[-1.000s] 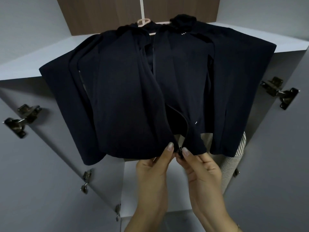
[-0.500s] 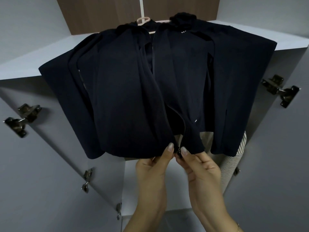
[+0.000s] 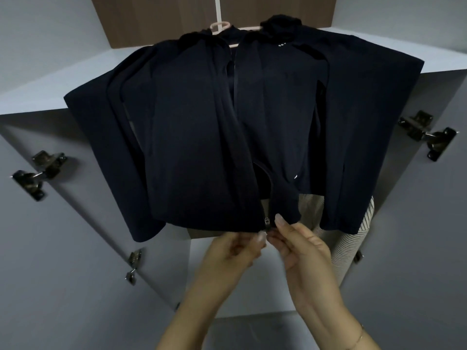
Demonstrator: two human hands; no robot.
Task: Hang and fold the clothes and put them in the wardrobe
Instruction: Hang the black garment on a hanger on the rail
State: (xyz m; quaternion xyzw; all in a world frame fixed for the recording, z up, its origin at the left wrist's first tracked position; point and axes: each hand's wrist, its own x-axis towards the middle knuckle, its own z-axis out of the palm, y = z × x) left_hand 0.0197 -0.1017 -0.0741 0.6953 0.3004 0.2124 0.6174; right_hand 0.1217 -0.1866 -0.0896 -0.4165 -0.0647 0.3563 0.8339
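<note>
A dark navy zip-front jacket (image 3: pixel 202 137) fills the middle of the frame, hanging from a pale pink plastic hanger (image 3: pixel 220 27) whose hook shows at the top centre, in front of the open grey-white wardrobe (image 3: pixel 75 97) with its brown wooden back panel at the top. The jacket's front is unzipped, its two halves parted along the middle and meeting only at the bottom hem, just below the centre of the frame. There the small metal zip slider (image 3: pixel 266 220) sits at the hem's edge. The left hand (image 3: pixel 228 258), coming up from the lower centre, has its fingers curled and pinches the bottom hem of the jacket's left-of-frame half beside the slider; it is blurred, so the exact fingers cannot be told. The right hand (image 3: pixel 305 253), just beside it, pinches the bottom of the other half between thumb and forefinger, the forefinger tip lying up against the fabric. A thin bracelet circles the right wrist at the lower right. A white garment with thin dark stripes (image 3: pixel 353 238) hangs behind the jacket at the right. Dark metal door hinges (image 3: pixel 38 170) are fixed on the open doors at the left and right of the frame.
</note>
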